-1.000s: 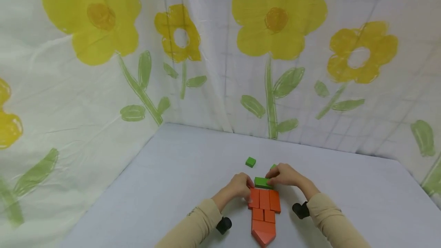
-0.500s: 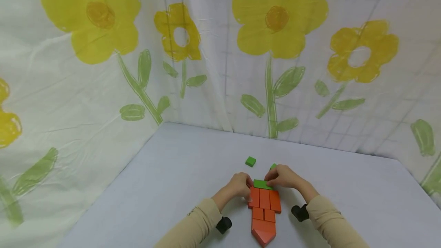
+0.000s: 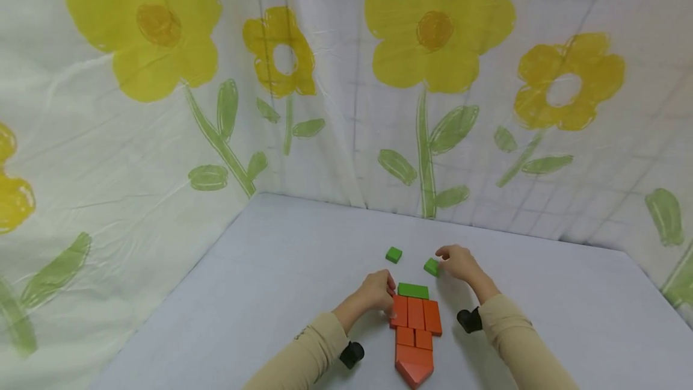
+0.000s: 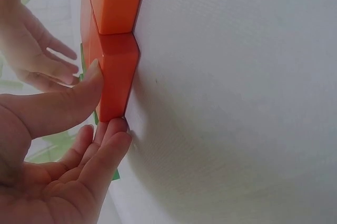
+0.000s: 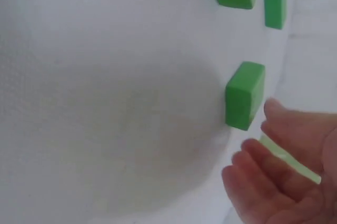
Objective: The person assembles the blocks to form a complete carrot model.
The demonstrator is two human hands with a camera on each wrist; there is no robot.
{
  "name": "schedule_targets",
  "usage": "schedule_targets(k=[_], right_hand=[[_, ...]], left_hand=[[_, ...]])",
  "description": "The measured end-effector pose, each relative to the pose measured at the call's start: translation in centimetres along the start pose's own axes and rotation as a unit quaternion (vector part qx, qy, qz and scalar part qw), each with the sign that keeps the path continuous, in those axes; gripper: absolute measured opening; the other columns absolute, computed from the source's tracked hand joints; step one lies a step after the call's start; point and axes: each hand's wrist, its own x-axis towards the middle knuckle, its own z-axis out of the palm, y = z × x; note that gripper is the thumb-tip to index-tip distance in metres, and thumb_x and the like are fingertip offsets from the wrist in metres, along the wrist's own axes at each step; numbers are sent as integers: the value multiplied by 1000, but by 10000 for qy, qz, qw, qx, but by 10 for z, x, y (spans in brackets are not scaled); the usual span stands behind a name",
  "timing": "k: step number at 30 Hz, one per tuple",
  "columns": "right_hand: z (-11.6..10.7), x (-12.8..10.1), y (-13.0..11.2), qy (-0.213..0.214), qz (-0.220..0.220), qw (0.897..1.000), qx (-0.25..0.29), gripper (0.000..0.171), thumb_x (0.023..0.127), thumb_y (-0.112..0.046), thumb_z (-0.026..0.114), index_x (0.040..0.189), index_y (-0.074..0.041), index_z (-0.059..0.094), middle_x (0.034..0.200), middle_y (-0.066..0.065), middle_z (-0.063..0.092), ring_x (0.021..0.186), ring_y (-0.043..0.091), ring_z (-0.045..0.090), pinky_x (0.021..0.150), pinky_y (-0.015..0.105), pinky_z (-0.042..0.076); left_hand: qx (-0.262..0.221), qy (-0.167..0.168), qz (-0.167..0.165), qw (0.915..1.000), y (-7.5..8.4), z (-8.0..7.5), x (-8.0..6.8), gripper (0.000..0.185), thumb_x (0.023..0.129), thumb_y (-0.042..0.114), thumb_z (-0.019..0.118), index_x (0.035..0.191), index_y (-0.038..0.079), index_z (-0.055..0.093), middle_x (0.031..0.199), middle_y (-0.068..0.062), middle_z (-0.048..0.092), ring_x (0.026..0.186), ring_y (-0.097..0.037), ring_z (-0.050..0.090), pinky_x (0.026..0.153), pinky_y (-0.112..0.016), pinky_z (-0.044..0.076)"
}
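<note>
In the head view my left hand [image 3: 375,294] is at the left of a flat arrangement of orange-red blocks [image 3: 415,315]. In the left wrist view its thumb lies against the top of an orange-red block [image 4: 117,79], and its fingertips touch that block's far end. Along the arrangement's far edge lies a long green block [image 3: 413,290]. My right hand [image 3: 460,262] hovers beside a small green block [image 3: 431,266]. The right wrist view shows its fingers spread a little apart from that green block [image 5: 245,96], with nothing between them.
Another small green block [image 3: 393,254] lies farther back on the white table [image 3: 303,257]. The pointed orange-red block [image 3: 414,366] ends the arrangement at the near side. A white curtain with painted yellow flowers [image 3: 435,29] hangs behind the table.
My right hand has let go of the long green block, now flat against the orange-red row, and moved back and right to the small green block. My left hand stays nearly still.
</note>
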Motion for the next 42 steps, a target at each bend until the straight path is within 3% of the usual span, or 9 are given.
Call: schedule_targets(k=[3, 9, 15, 20, 24, 27, 30, 37, 42], right_hand=[[4, 2, 2, -224, -65, 9997, 0, 30, 82, -3, 69, 106, 14, 64, 96, 25, 65, 91, 38, 62, 77, 46, 51], [14, 4, -4, -233, -315, 9991, 144, 31, 79, -4, 73, 103, 13, 66, 94, 20, 68, 88, 32, 64, 75, 44, 53], [26, 11, -16, -683, -1183, 9903, 246, 27, 79, -2, 73, 103, 10, 69, 95, 17, 70, 86, 29, 67, 74, 41, 55], [33, 16, -27, -850, -1823, 9795, -71, 28, 77, 15, 58, 100, 7, 71, 98, 17, 69, 87, 33, 67, 75, 42, 55], [35, 18, -38, -546, -1528, 9861, -349, 24, 81, 11, 58, 100, 6, 70, 99, 18, 68, 92, 36, 64, 79, 45, 53], [35, 19, -46, -459, -1018, 9930, -394, 18, 82, -3, 71, 97, 6, 69, 91, 15, 67, 86, 30, 63, 77, 44, 52], [35, 19, -51, -554, -840, 9940, -431, 23, 76, -8, 79, 93, 6, 70, 84, 10, 66, 80, 25, 61, 74, 41, 52], [34, 18, -53, -1102, -1628, 9802, -229, 27, 76, 8, 73, 103, 7, 70, 98, 16, 70, 95, 34, 65, 84, 44, 52], [35, 19, -52, -1353, -2142, 9672, -196, 27, 79, 8, 73, 106, 6, 70, 102, 16, 71, 99, 34, 65, 85, 42, 52]], left_hand=[[-8, -14, -45, 10000, -1, 0, 0, 41, 64, -11, 83, 88, 3, 54, 80, -5, 55, 74, -18, 51, 69, -33, 48], [-6, -8, -20, 10000, -1, -1, -1, 40, 63, -11, 83, 87, 3, 54, 79, -4, 54, 73, -18, 50, 68, -32, 47], [36, 23, 43, 10000, -2, -2, -2, 41, 62, -11, 84, 86, 3, 54, 77, -4, 53, 71, -17, 49, 65, -30, 45], [73, 68, 30, 9999, -3, 0, 0, 42, 61, -10, 85, 84, 4, 53, 76, -3, 54, 69, -17, 50, 63, -29, 45], [80, 147, -3, 9999, -3, 1, 0, 42, 60, -9, 86, 82, 4, 53, 74, -2, 55, 68, -16, 49, 61, -28, 44], [55, 160, 26, 9999, -2, 1, 0, 41, 60, -10, 85, 82, 4, 53, 74, -2, 55, 68, -16, 49, 61, -28, 44], [48, 149, 73, 9999, -2, 0, 0, 41, 60, -11, 85, 82, 4, 54, 74, -2, 55, 67, -16, 49, 60, -27, 44], [48, 89, 36, 9999, 0, 0, -1, 41, 61, -11, 85, 83, 4, 53, 73, -2, 53, 66, -15, 48, 60, -26, 43], [18, 49, 11, 10000, 0, -1, -2, 42, 62, -11, 84, 85, 5, 53, 74, -2, 53, 67, -15, 48, 61, -26, 44]])
